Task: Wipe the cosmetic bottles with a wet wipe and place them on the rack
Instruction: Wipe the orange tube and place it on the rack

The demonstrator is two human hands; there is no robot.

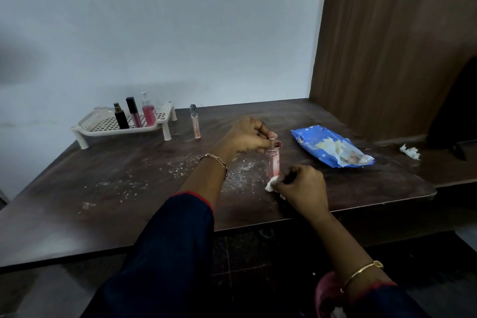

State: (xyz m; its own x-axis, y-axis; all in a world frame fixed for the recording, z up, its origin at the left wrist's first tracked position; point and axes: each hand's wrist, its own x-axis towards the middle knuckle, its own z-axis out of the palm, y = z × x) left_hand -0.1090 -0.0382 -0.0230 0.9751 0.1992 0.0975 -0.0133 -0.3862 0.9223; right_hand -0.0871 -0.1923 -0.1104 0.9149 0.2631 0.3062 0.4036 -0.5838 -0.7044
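1. Head view is showing me a pink bottle (273,162) standing on the dark tabletop (129,188), near the middle and a little right, well apart from the rack (87,128) at the far left.
2. My left hand (247,138) is pinching the bottle's cap from above, steadying it.
3. My right hand (300,187) is clenching a white wet wipe (271,184) and pressing it against the bottle's lower side, close to the base.
4. The bottle's long axis is running vertically, cap pointing up, and it is looking close to upright.
5. To be doing this step well, I am thinking the wipe should be travelling around the body and up toward the cap while the left hand is turning the bottle; the top grip should be staying firm so the base is not skidding through the white crumbs (240,170) scattered beside it.
6. Three bottles (134,115) are already standing on the rack, and a clear tube (195,121) is waiting upright just right of it, seemingly not yet placed.
7. A blue wipe pack (330,147) is lying open to the right, with a crumpled wipe (410,151) further right.
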